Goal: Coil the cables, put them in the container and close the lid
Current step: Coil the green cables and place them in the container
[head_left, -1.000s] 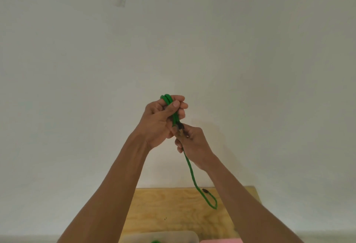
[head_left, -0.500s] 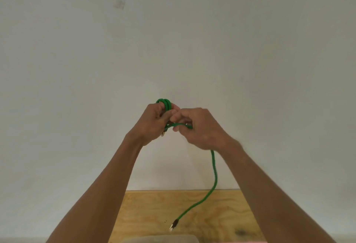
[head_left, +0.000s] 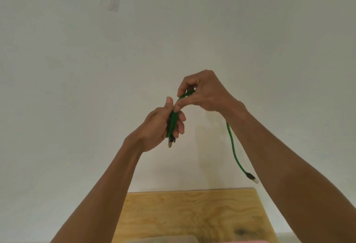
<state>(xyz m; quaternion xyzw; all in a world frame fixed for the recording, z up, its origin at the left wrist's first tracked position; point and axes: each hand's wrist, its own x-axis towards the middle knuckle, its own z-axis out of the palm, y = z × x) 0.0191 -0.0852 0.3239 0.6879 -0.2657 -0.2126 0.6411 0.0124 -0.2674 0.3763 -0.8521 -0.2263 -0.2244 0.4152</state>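
The right hand [head_left: 204,92] has risen above the left hand [head_left: 159,127]; both grips pinch the green Ethernet cable [head_left: 172,122], its tail hanging below.

A thin green cable [head_left: 172,122], folded into parallel strands mid-air, trails right to a dangling white-tipped plug [head_left: 252,178].

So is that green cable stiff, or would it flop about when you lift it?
Probably floppy: the green cable droops in a curve below the right hand. Likely light, held by fingertips. It seems to bend easily, folded into loops in the left hand.
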